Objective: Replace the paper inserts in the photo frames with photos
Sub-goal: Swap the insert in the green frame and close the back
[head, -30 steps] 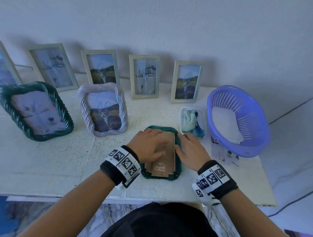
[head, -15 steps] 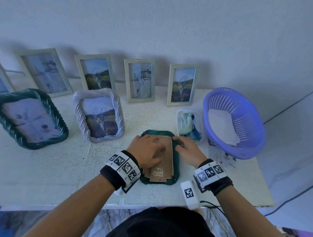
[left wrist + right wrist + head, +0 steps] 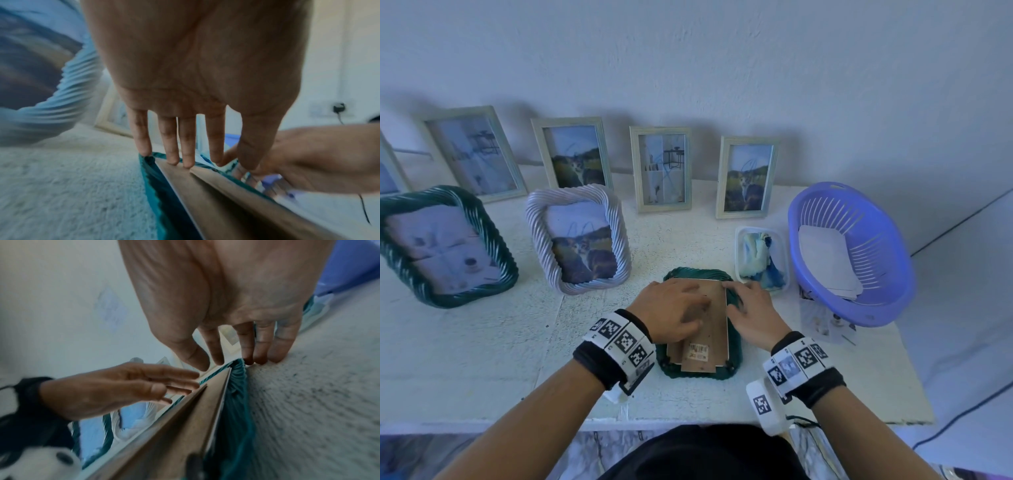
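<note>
Head view: several frames (image 3: 745,178) show photos; both hands press flat, fingers extended, on the face-down green frame (image 3: 700,371) backing (insert status hidden).

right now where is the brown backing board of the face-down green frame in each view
Head: backing board at centre, under both hands.
Left wrist: brown strip running from the fingertips to bottom right.
Right wrist: brown wedge from centre to bottom left.
Shared landmark: teal frame rim.
</note>
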